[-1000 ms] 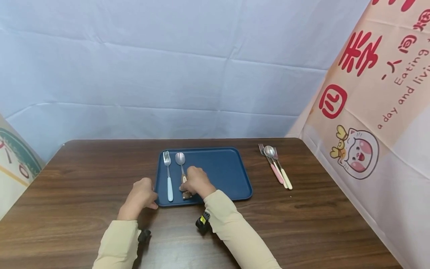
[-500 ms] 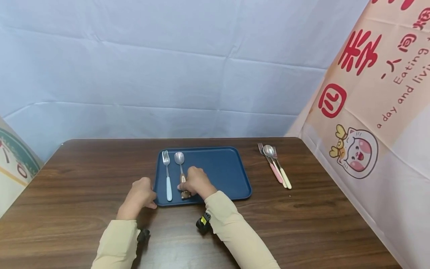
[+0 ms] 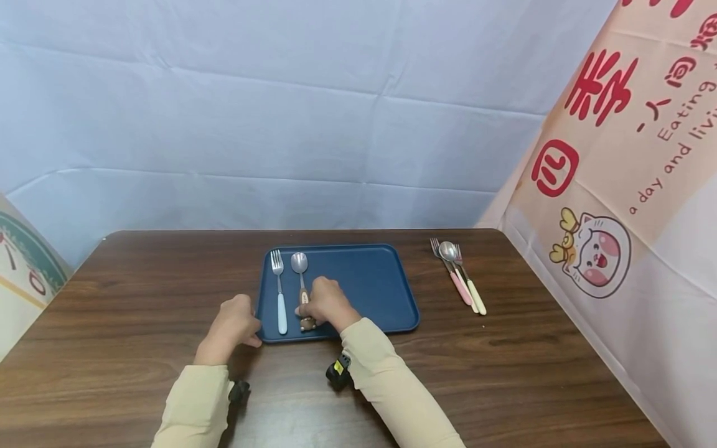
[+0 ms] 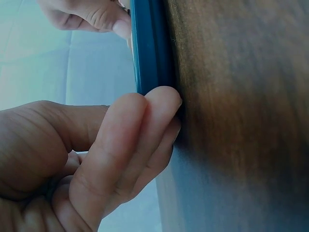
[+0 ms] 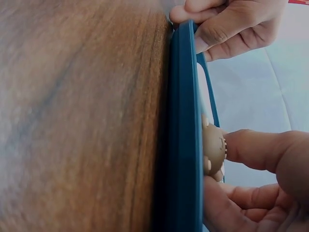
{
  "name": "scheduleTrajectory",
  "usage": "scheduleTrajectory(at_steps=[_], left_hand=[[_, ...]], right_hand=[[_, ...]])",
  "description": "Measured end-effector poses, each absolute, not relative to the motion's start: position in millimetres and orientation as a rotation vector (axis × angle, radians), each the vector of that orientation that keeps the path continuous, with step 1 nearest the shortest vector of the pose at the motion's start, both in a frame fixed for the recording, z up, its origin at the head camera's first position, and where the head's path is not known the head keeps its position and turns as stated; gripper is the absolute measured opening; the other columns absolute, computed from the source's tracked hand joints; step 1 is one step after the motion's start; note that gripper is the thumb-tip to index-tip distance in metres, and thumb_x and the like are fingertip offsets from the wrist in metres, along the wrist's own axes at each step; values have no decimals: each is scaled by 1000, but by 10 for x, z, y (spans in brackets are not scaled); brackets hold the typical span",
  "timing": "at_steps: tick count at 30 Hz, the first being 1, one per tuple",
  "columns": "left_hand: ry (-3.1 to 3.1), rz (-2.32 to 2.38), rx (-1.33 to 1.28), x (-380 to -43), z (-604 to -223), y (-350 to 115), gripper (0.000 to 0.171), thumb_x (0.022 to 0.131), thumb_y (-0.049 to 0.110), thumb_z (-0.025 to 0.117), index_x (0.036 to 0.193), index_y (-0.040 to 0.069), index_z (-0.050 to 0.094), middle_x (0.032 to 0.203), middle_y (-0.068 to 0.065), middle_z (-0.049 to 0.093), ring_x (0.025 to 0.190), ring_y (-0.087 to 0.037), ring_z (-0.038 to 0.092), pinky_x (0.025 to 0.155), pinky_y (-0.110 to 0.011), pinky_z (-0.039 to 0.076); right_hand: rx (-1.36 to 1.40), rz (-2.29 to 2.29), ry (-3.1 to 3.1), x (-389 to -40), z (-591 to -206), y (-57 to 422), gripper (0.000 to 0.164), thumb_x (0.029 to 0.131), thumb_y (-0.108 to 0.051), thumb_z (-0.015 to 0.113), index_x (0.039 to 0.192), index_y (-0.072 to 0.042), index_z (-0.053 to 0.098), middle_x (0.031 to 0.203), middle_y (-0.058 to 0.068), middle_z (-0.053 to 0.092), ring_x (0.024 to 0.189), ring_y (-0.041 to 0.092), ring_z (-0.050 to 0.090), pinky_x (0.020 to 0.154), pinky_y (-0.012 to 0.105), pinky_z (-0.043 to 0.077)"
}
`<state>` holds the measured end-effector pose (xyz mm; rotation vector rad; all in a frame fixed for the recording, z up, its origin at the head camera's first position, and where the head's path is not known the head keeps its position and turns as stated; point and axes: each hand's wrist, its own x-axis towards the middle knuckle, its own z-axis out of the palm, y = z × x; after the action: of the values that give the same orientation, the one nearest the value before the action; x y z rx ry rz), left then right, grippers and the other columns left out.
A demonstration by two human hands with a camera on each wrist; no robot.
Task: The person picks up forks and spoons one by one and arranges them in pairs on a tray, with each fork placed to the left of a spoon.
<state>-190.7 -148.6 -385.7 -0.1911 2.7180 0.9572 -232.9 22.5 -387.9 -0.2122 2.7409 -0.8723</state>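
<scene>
A blue tray (image 3: 358,286) lies on the table, carrying a fork (image 3: 281,298) with a pale blue handle and a spoon (image 3: 299,263) with a brown handle. My right hand (image 3: 328,303) is over the spoon's handle end; in the right wrist view its thumb and fingers pinch the handle by the brown bear-shaped tip (image 5: 215,150). At the tray's near left corner, my left hand (image 3: 234,320) grips the rim. The right wrist view shows the thumb inside that rim and fingertips outside and beneath. In the left wrist view, curled fingers (image 4: 118,140) meet the tray edge.
To the right of the tray, a pink-handled fork (image 3: 460,287), a spoon (image 3: 448,251) and a cream-handled fork (image 3: 476,297) lie bunched on the wooden table (image 3: 532,361). A pale cloth (image 3: 252,124) hangs behind the table, and a printed banner (image 3: 627,186) on the right.
The spoon's handle end has shifted very slightly left, standing a bit straighter beside the fork. Both hands have kept their places and holds.
</scene>
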Motion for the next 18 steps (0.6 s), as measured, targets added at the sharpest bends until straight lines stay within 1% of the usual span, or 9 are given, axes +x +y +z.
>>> scheduleTrajectory(at_steps=[3,5,7,9,11,15,18], left_hand=[[2719,959,-195,-1901,-3856,-1488,14,78,-8,56,76,-2,44,62,-12,55,48,-15,62,54,-29,48],[2721,958,-191,-1901,-3858,-1486,13,78,-7,56,76,-2,45,62,-12,56,48,-15,62,55,-30,48],[2722,956,-185,-1900,-3858,-1485,11,79,-7,57,78,-3,46,63,-11,56,48,-14,62,56,-30,49],[2727,946,-177,-1900,-3858,-1483,10,79,-7,57,81,-5,48,64,-12,56,48,-14,62,57,-31,50],[2732,937,-168,-1901,-3857,-1484,11,79,-6,58,85,-9,49,67,-13,56,48,-14,62,58,-31,51],[2741,916,-149,-1912,-3860,-1486,18,78,-6,57,93,-14,50,70,-15,56,47,-14,62,58,-32,51],[2740,913,-144,-1919,-3861,-1486,18,78,-7,56,94,-14,50,68,-14,56,47,-14,62,58,-31,51]], right_hand=[[-220,-889,2731,-2319,-3873,236,30,78,-22,75,59,-6,58,48,5,51,45,16,56,43,26,44],[-238,-868,2747,-2309,-3866,253,33,79,-24,74,57,-7,56,44,2,47,42,15,52,41,26,40],[-255,-829,2769,-2294,-3856,269,35,80,-27,73,55,-9,56,43,0,42,40,13,44,40,26,34],[-262,-773,2797,-2275,-3843,282,36,80,-30,72,55,-10,55,43,-1,38,40,13,35,39,27,28],[-264,-716,2821,-2254,-3829,289,36,80,-32,72,56,-12,55,45,-2,35,41,12,29,40,27,24],[-275,-653,2846,-2225,-3815,301,40,82,-32,70,54,-14,48,46,-3,30,41,11,23,40,26,20],[-290,-649,2851,-2218,-3819,315,44,83,-31,69,53,-15,41,46,-3,27,41,11,19,40,25,17]])
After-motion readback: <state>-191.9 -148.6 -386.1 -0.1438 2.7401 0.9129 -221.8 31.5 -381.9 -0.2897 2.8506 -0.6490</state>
